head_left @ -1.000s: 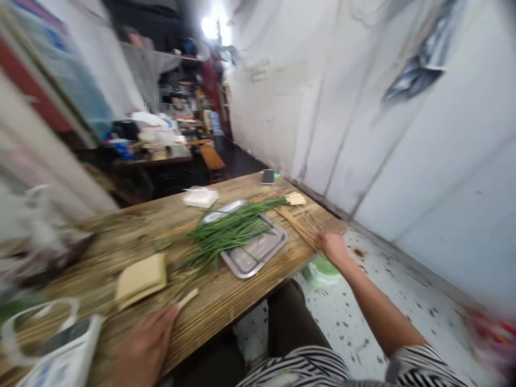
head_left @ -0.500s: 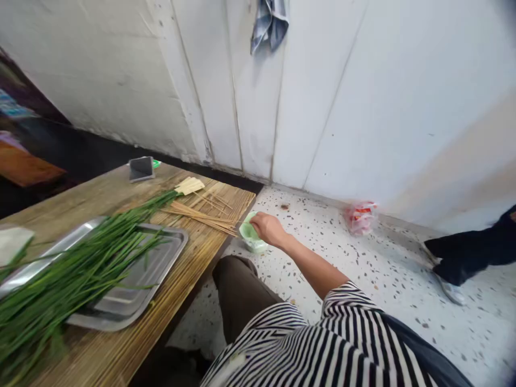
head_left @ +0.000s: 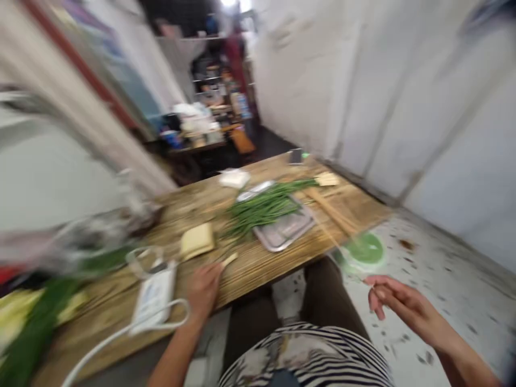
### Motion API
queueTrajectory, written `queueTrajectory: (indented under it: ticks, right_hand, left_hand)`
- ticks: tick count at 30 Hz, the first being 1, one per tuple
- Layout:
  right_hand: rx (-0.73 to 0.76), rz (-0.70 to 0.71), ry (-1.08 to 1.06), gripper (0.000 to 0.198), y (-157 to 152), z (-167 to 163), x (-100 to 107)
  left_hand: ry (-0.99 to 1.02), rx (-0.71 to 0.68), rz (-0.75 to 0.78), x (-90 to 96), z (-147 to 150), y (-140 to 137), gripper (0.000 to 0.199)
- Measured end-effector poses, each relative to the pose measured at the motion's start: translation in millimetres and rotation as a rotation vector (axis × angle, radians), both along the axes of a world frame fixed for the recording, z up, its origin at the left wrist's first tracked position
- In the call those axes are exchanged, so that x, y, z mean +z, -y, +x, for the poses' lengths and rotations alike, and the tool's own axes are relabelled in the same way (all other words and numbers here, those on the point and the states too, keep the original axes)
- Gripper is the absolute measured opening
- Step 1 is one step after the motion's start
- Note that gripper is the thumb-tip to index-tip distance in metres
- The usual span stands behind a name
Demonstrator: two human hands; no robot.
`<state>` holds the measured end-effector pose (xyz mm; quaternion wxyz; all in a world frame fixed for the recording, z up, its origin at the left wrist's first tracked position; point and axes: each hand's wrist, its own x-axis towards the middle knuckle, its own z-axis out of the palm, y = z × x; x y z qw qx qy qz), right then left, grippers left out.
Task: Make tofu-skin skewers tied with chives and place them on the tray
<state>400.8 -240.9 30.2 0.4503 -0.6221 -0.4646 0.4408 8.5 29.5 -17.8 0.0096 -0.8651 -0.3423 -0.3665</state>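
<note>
A small pale yellow roll [head_left: 230, 260] sticks out of the left hand [head_left: 205, 290], low over the front part of the wooden bench [head_left: 245, 279]. The fingers of that hand are curled and grip the roll, with its end poking out to the right. The right hand [head_left: 405, 309] is off the bench, out over the floor [head_left: 403, 344]. Its thumb and first finger pinch a thin stick [head_left: 337, 245], which is blurry and slants up toward the bench. Just beside the roll, a bit farther back, is a pile of yellow sheets [head_left: 197, 240]. Long green stalks [head_left: 264, 208] lie in a heap across two metal trays, the front one [head_left: 278, 236] and the back one [head_left: 258, 190]. Near the tips of the stalks is a little pile of pale pieces [head_left: 327, 178]. More brown sticks [head_left: 328, 207] lie in a bunch to the right of the front tray. A white packet [head_left: 234, 178] and a dark flat thing [head_left: 295, 156] are at the far edge. A green tub [head_left: 366, 248] is down past the bench's right end. To the left of the left hand is a white box [head_left: 155, 293] with a cord.
</note>
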Motion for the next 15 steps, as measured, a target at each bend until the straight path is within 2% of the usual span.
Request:
queueTrajectory:
  ticks: [2,6,10,15]
  right_hand:
    - [0.152,-0.037,-0.055,0.035,-36,-40,-19]
    - [0.335,-0.043,0.070,0.035,-76,-109,-47]
    - [0.466,0.000,0.275,0.027,-92,-136,-50]
    - [0.454,0.085,0.453,0.024,-104,-152,-48]
  left_hand:
    - [-0.015,0.055,-0.017,2.7,-16,8,0.023]
    - [-0.022,0.158,-0.051,2.0,-11,7,0.022]
    - [-0.009,0.143,-0.048,3.2,-6,9,0.024]
    - [-0.002,0.138,-0.073,2.6,-7,10,0.024]
